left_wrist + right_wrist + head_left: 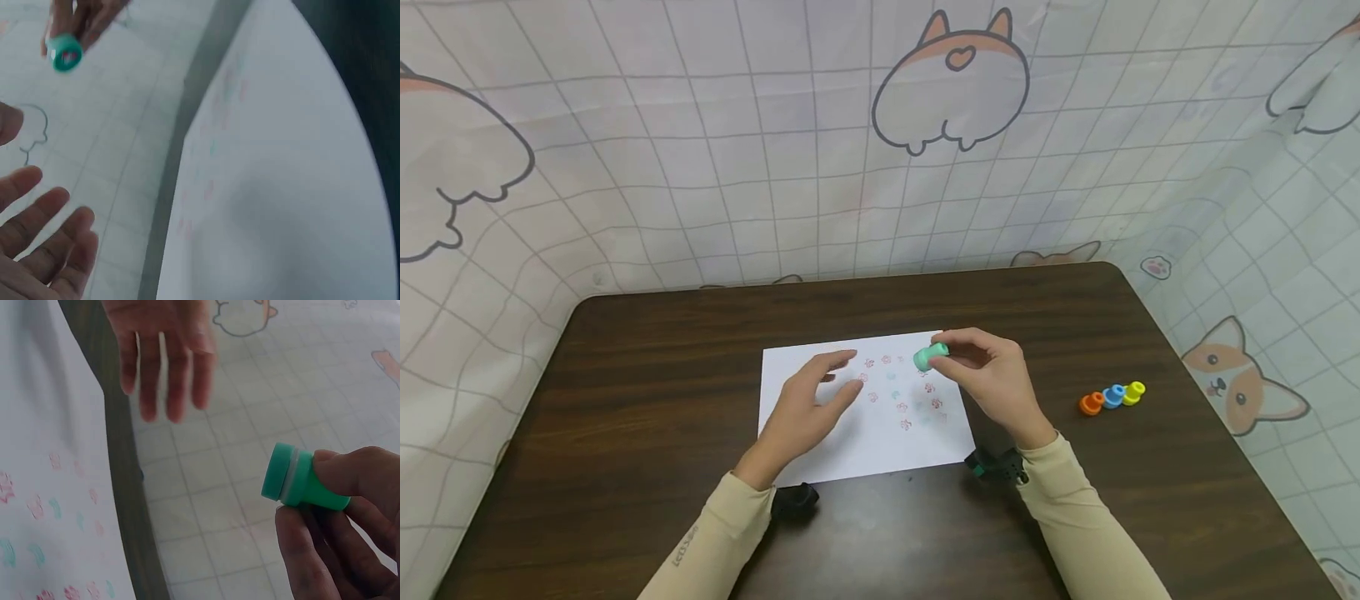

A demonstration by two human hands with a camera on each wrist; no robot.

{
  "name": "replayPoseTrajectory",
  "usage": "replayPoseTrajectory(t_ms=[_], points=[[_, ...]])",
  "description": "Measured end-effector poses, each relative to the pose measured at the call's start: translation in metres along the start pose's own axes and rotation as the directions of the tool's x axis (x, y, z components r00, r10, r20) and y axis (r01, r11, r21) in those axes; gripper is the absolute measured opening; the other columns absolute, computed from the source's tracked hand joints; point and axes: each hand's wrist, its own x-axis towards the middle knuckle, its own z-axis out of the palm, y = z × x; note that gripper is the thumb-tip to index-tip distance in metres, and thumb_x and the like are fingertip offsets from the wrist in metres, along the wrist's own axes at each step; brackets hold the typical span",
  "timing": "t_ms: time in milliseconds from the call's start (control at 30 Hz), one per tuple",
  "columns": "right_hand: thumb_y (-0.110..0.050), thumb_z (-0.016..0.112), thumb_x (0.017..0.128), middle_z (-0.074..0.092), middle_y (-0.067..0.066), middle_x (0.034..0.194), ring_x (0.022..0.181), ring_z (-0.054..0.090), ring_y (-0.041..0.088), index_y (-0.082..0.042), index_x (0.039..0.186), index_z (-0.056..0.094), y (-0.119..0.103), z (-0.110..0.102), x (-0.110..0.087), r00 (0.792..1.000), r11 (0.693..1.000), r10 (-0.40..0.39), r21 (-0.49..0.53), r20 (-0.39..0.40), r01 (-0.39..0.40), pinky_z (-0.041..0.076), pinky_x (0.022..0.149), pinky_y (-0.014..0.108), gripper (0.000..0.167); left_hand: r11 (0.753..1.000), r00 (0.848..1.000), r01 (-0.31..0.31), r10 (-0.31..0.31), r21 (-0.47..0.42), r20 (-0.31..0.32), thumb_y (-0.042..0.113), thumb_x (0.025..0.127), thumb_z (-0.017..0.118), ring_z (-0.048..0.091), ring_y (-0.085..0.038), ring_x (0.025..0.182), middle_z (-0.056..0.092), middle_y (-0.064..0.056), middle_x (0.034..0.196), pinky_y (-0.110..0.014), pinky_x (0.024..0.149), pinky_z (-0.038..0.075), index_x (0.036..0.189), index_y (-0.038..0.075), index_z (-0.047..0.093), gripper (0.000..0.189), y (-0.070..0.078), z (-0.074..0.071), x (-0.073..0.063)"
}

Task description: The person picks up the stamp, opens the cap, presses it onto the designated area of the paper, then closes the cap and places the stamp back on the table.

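My right hand (998, 382) pinches a small green stamp (929, 357) between thumb and fingers, above the right part of a white sheet of paper (872, 446). In the right wrist view the stamp (306, 478) lies tilted in the fingertips, a pale ring round it near its wider end. That end, with something pinkish inside its rim, faces the left wrist camera. Over the paper's left side hovers my left hand (799, 417), fingers spread and holding nothing. Red paw-like prints (902, 407) and fainter green marks dot the paper's middle and right.
To the right of the paper, an orange stamp (1092, 404), a blue stamp (1113, 396) and a yellow stamp (1133, 393) stand in a row on the dark wooden table (647, 433). A grid-patterned cloth (820, 167) with cartoon dogs hangs behind the table.
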Motion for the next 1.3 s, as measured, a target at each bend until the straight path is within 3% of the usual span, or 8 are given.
replayPoseTrajectory(t_ms=[67, 167, 333, 500, 667, 867, 1167, 1300], points=[[0.000, 0.083, 0.084, 0.074, 0.024, 0.113, 0.092, 0.074, 0.010, 0.001, 0.112, 0.075, 0.000, 0.005, -0.001, 1.000, 0.999, 0.015, 0.033, 0.018, -0.015, 0.062, 0.086, 0.021, 0.029, 0.993, 1.000, 0.012, -0.013, -0.116, -0.010, 0.030, 0.102, 0.066, 0.066, -0.023, 0.128, 0.067, -0.002, 0.140, -0.045, 0.107, 0.056, 0.140, 0.016, 0.061, 0.040, 0.007, 0.005, 0.001], [-0.001, 0.083, 0.084, 0.073, 0.024, 0.114, 0.092, 0.075, 0.012, 0.001, 0.112, 0.075, 0.000, 0.010, -0.002, 0.999, 0.997, 0.037, 0.067, 0.038, -0.039, 0.063, 0.086, 0.024, 0.029, 0.959, 0.999, 0.036, -0.042, -0.283, -0.014, 0.025, 0.103, 0.065, 0.070, -0.021, 0.122, 0.070, -0.004, 0.134, -0.039, 0.106, 0.057, 0.135, 0.013, 0.063, 0.034, 0.014, 0.012, 0.001], [-0.001, 0.082, 0.085, 0.073, 0.023, 0.113, 0.092, 0.075, 0.011, 0.002, 0.112, 0.075, -0.001, 0.017, -0.005, 0.997, 0.995, 0.058, 0.084, 0.049, -0.062, 0.064, 0.085, 0.025, 0.028, 0.903, 0.997, 0.076, -0.073, -0.423, 0.023, 0.021, 0.102, 0.067, 0.073, -0.019, 0.117, 0.071, -0.011, 0.130, -0.021, 0.100, 0.056, 0.132, 0.015, 0.063, 0.031, 0.019, 0.022, -0.004], [0.003, 0.081, 0.085, 0.072, 0.026, 0.113, 0.096, 0.074, 0.007, 0.005, 0.112, 0.074, 0.002, 0.026, -0.010, 0.996, 0.988, 0.036, 0.147, 0.079, -0.047, 0.063, 0.090, 0.028, 0.028, 0.871, 0.997, 0.072, -0.058, -0.486, 0.044, 0.020, 0.100, 0.069, 0.075, -0.014, 0.110, 0.068, -0.020, 0.131, -0.018, 0.093, 0.057, 0.135, 0.015, 0.060, 0.036, 0.020, 0.029, -0.010], [0.002, 0.080, 0.086, 0.072, 0.026, 0.113, 0.098, 0.075, 0.008, 0.005, 0.112, 0.074, 0.005, 0.035, -0.013, 0.992, 0.978, 0.010, 0.208, 0.123, -0.036, 0.063, 0.092, 0.031, 0.028, 0.851, 0.999, 0.041, -0.042, -0.524, 0.011, 0.012, 0.098, 0.071, 0.074, -0.004, 0.103, 0.067, -0.018, 0.127, -0.018, 0.091, 0.059, 0.134, 0.007, 0.058, 0.039, 0.017, 0.032, -0.012], [0.000, 0.080, 0.087, 0.071, 0.027, 0.116, 0.102, 0.074, 0.009, 0.003, 0.112, 0.074, 0.007, 0.041, -0.015, 0.990, 0.972, 0.018, 0.228, 0.137, -0.049, 0.062, 0.094, 0.031, 0.026, 0.803, 0.999, 0.029, -0.049, -0.595, -0.018, 0.004, 0.094, 0.073, 0.073, -0.001, 0.101, 0.063, -0.022, 0.128, -0.018, 0.089, 0.061, 0.133, -0.002, 0.056, 0.043, 0.014, 0.035, -0.012], [-0.004, 0.080, 0.088, 0.072, 0.027, 0.117, 0.103, 0.074, 0.009, 0.002, 0.112, 0.075, 0.007, 0.047, -0.017, 0.991, 0.972, 0.036, 0.224, 0.133, -0.066, 0.062, 0.093, 0.028, 0.026, 0.766, 0.997, 0.014, -0.059, -0.642, -0.048, 0.000, 0.090, 0.076, 0.072, -0.003, 0.099, 0.068, 0.002, 0.114, -0.019, 0.088, 0.061, 0.123, -0.002, 0.062, 0.036, 0.014, 0.040, -0.015], [-0.005, 0.081, 0.088, 0.072, 0.026, 0.117, 0.103, 0.073, 0.008, 0.001, 0.113, 0.075, 0.005, 0.048, -0.018, 0.990, 0.974, 0.044, 0.213, 0.132, -0.072, 0.062, 0.093, 0.026, 0.026, 0.749, 0.996, 0.017, -0.071, -0.662, -0.054, 0.000, 0.089, 0.077, 0.072, -0.004, 0.101, 0.069, 0.005, 0.111, -0.020, 0.091, 0.061, 0.122, -0.002, 0.063, 0.036, 0.015, 0.039, -0.016]])
